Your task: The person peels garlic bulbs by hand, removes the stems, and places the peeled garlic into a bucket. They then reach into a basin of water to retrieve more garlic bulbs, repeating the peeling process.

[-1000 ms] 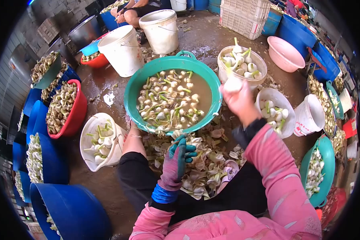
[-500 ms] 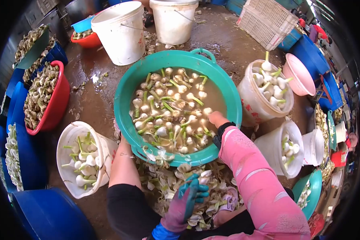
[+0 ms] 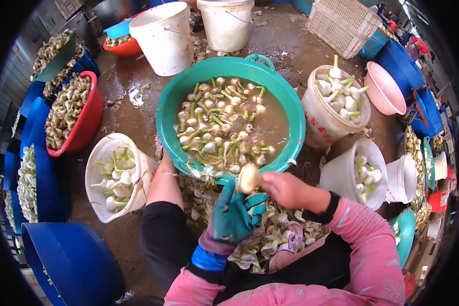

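My bare right hand (image 3: 292, 190), with a black band at the wrist, pinches a garlic bulb (image 3: 248, 178), slightly blurred, at the near rim of the green tub (image 3: 169, 104). Just below the bulb is my left hand (image 3: 236, 214) in a teal glove, its fingers apart and half curled, thumb side up close against the bulb. Inside the tub, many garlic bulbs (image 3: 209, 122) with green stems float in murky water. A thick heap of garlic peelings (image 3: 252, 252) covers the ground beneath my hands, between my legs.
White buckets of peeled garlic stand at left (image 3: 99, 196) and at right (image 3: 319, 115), with another bucket (image 3: 336, 178) below the latter. A red basin (image 3: 89, 115) holds unpeeled garlic. Big blue tubs (image 3: 69, 260) line the left; a pink basin (image 3: 385, 92) and crate (image 3: 341, 28) are at upper right.
My right hand has come out of the tub with a garlic bulb and moved back over the near rim. My left hand has risen to meet it. The view has shifted slightly.
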{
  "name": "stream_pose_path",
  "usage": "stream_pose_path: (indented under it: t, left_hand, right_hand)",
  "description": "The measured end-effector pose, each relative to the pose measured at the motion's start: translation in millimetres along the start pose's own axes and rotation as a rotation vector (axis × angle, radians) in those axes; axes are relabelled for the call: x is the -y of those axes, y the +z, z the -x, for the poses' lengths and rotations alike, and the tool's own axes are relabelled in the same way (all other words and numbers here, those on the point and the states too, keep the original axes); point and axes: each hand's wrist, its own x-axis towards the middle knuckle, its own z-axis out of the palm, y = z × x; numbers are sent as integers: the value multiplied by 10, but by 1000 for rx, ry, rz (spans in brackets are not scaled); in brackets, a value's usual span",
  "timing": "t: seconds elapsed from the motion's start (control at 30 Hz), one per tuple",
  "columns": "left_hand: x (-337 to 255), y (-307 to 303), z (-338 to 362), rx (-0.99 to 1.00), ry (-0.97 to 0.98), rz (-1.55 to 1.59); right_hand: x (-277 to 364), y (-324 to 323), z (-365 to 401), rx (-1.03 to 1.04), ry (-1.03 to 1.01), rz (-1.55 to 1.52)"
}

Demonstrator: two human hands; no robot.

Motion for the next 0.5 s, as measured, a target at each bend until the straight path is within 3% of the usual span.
stream_pose_path:
  t: [0.03,0.1,0.13,0.17,0.2,0.23,0.27,0.3,0.37,0.43,0.5]
  left_hand:
    - [35,-12,5,132,-54,-14]
    - [195,1,121,166,-16,-115]
    - [284,60,197,169,-30,-138]
    - [387,131,274,40,51,-281]
    - [484,181,333,-85,135,-420]
    - [550,201,372,-73,121,-437]
    - [595,208,412,-46,199,-671]
    - [643,215,461,-20,280,-903]
    - [746,295,565,-22,294,-981]
    - [824,367,645,-62,502,-1231]
    - [918,435,746,-72,536,-1224]
  right_hand:
    - [156,20,126,36,-44,26]
    - [321,12,367,-25,-67,76]
    - [402,-9,478,-77,-79,131]
    - [508,-36,591,-104,-74,135]
    - [642,-80,705,-201,79,28]
    - [791,-134,805,-297,229,-80]
    - [972,-181,887,-232,410,-368]
    - [1017,-141,948,-252,410,-370]
    - [1023,-50,1032,-413,0,111]
    - [1038,5,1114,-443,-39,104]
    - [1101,72,1182,-460,-66,48]
